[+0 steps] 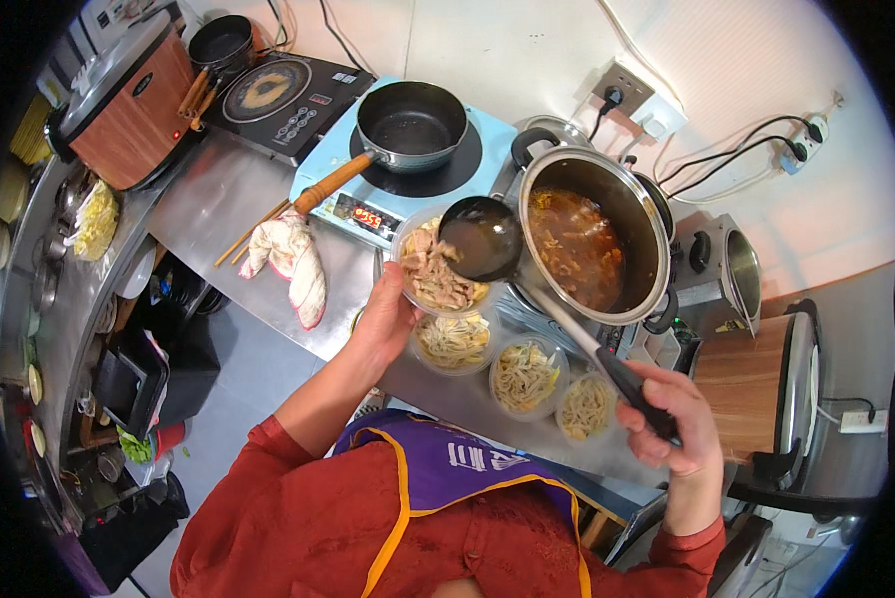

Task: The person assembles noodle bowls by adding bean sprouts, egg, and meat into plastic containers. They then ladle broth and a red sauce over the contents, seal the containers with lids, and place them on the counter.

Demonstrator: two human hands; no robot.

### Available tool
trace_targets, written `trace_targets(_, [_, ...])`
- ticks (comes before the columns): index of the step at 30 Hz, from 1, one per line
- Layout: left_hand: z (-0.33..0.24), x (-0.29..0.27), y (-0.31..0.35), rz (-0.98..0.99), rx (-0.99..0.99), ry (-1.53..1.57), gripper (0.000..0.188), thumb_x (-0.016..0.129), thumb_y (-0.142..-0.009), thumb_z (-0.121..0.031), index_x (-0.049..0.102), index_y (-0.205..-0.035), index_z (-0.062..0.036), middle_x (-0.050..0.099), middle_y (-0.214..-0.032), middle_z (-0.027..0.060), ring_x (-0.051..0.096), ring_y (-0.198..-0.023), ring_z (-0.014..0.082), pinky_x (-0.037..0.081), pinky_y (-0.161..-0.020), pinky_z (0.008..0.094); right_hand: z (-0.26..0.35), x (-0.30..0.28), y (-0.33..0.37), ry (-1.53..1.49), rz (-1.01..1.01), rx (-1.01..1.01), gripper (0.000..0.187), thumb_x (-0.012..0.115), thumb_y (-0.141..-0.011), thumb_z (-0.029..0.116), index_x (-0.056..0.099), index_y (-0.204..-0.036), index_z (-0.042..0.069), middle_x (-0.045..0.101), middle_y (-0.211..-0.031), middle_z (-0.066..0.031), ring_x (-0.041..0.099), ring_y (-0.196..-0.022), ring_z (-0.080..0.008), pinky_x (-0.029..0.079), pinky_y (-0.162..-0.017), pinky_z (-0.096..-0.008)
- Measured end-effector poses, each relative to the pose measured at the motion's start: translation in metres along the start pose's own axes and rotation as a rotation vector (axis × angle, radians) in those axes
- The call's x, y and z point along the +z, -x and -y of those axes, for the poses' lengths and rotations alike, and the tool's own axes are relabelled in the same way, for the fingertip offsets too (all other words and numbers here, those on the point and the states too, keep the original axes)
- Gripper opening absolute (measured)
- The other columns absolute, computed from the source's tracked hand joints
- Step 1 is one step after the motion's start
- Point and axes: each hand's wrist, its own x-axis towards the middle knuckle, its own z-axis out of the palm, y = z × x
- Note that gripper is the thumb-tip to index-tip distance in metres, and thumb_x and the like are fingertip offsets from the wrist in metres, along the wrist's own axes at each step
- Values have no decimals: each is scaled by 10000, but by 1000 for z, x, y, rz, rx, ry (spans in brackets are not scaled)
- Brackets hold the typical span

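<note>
My left hand is closed round the side of a clear plastic tub filled with sliced meat. The fingers of my right hand wrap the black handle of a soup ladle. Its dark bowl tilts at the tub's right rim, with brownish broth inside. Right beside the ladle stands a steel stockpot of reddish-brown soup with meat pieces. Three more tubs of noodle-like strips, the left one, the middle one and the right one, sit nearer to me.
A wooden-handled saucepan rests on a light blue induction cooker. Left of it lie a crumpled cloth and chopsticks. Wood-patterned rice cookers flank the counter: one far left, one right. Power cords hang along the wall.
</note>
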Motion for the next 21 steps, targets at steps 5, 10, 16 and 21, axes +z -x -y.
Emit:
trace_targets(5, [-5, 1, 1, -108, 19, 7, 818, 595, -770, -702, 454, -1333, -125, 568, -1230, -11, 542, -1038, 96, 405, -696, 239, -26, 28, -10, 625, -6, -129, 441, 547, -919, 98, 473, -1341, -11, 623, -844, -112, 562, -586, -154, 449, -499, -287])
trace_targets(10, [-10, 0, 2, -82, 10, 26, 776, 557, -826, -669, 435, -1374, -134, 539, -1317, -11, 530, -1085, 101, 425, -755, 253, -40, 41, -3, 1487, -205, -724, 513, 585, -878, 64, 443, -1362, -24, 617, -963, -237, 662, -829, -313, 508, -735, -360])
trace_targets(16, [-8, 13, 5, -72, -40, -4, 889, 499, -807, -721, 356, -1443, -116, 478, -1410, 18, 478, -1227, 155, 429, -815, 269, 14, -21, -10, 715, -457, -296, 443, 489, -948, 172, 457, -1371, 44, 523, -672, -31, 443, -489, -87, 358, -435, -232])
trace_targets(21, [-7, 23, 7, -42, -63, -42, 956, 462, -770, -778, 333, -1456, -124, 492, -1379, 3, 516, -1087, 114, 396, -691, 228, 27, -67, -63, 611, -562, -187, 466, 453, -952, 172, 427, -1393, 26, 517, -678, -21, 361, -421, -69, 274, -373, -214])
